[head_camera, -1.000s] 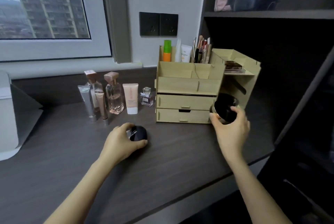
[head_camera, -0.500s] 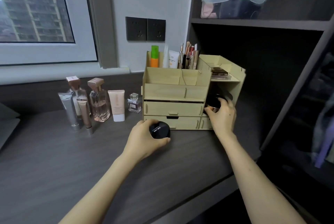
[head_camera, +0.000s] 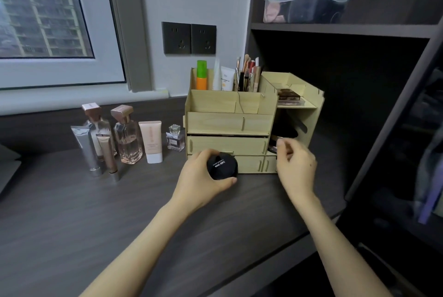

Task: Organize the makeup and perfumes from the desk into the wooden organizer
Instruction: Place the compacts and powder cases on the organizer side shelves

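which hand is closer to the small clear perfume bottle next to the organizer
Left. The left hand, holding the black compact, sits just right of and in front of the small perfume bottle. The right hand is farther right, by the wooden organizer's open side compartment.

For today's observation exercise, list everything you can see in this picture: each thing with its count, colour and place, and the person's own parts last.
wooden organizer: 1, pale wood, back of desk
black compact: 1, in left hand, before the drawers
dark jar: 1, organizer's lower right bay
perfume bottles: 3, clear with rose-gold or clear caps, desk left
tubes: 3, silver, beige, pink-and-white, desk left
tubes and brushes: several, organizer's top
lidded box: 1, clear, shelf
sockets: 2, dark, wall
left hand: holding compact
right hand: empty, by lower bay
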